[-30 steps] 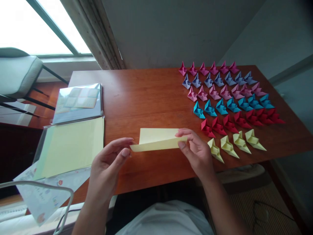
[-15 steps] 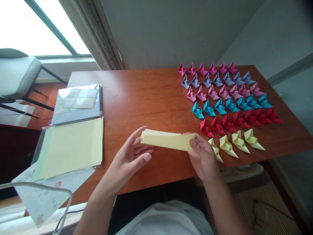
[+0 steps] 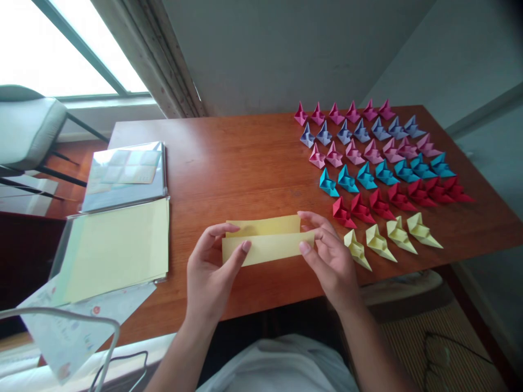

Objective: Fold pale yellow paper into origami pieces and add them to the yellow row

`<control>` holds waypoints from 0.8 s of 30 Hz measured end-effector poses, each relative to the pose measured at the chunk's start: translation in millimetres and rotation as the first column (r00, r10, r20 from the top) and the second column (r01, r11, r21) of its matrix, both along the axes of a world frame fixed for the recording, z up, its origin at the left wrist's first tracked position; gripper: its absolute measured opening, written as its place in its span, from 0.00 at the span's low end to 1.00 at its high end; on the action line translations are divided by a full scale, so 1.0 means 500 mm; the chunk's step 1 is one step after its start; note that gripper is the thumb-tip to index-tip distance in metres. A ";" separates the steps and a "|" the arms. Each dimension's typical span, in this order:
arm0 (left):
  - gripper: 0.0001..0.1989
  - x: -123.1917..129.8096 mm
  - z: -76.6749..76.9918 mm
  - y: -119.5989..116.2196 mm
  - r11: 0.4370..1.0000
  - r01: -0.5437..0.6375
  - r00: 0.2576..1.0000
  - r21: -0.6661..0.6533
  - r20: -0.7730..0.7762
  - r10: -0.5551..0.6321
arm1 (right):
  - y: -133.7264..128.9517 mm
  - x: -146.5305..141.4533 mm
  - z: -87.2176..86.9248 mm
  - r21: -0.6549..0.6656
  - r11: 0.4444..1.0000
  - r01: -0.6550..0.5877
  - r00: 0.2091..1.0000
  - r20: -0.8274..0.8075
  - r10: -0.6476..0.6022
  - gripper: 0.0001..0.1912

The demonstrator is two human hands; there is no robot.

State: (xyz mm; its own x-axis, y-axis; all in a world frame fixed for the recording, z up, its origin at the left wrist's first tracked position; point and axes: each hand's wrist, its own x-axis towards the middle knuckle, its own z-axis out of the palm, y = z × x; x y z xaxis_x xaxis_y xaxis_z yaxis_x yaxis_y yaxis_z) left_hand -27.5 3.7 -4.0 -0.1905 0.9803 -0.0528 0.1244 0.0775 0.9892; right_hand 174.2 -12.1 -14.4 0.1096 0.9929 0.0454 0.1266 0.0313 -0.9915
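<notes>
A pale yellow sheet of paper (image 3: 272,247), creased lengthwise into long panels, is held level above the near part of the table. Gripping its left end is my left hand (image 3: 214,269), thumb on the front panel and fingers behind. My right hand (image 3: 333,261) pinches the other end the same way. The front and back panels stand apart, so the darker yellow inner side shows between them. Just right of my right hand, a row of folded yellow paper boats (image 3: 379,243) lies on the table.
Rows of red (image 3: 382,206), blue (image 3: 386,172), pink, lilac and magenta folded boats fill the table's right side. At the left lie a stack of yellow sheets (image 3: 118,250) and a clear-covered pack (image 3: 125,177). A chair (image 3: 30,128) stands beyond the wooden table (image 3: 229,169).
My left hand has gone from spread fingers at the paper's end to a grip on it. The folded strip has opened into separate panels and tilted, its right end now higher.
</notes>
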 end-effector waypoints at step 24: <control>0.22 0.008 0.016 -0.009 0.980 0.076 0.994 -0.185 0.090 -0.061 | 0.004 -0.014 -0.026 -0.053 0.966 0.253 0.965 -0.061 -0.255 0.09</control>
State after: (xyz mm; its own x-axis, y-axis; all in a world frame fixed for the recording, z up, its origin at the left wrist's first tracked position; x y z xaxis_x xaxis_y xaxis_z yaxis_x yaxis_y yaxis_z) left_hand -23.3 -1.1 3.9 -0.1104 0.9620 -0.2498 0.0539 0.2567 0.9650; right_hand 167.3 -10.1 -27.6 0.3598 0.9329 -0.0136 0.0588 -0.0372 -0.9976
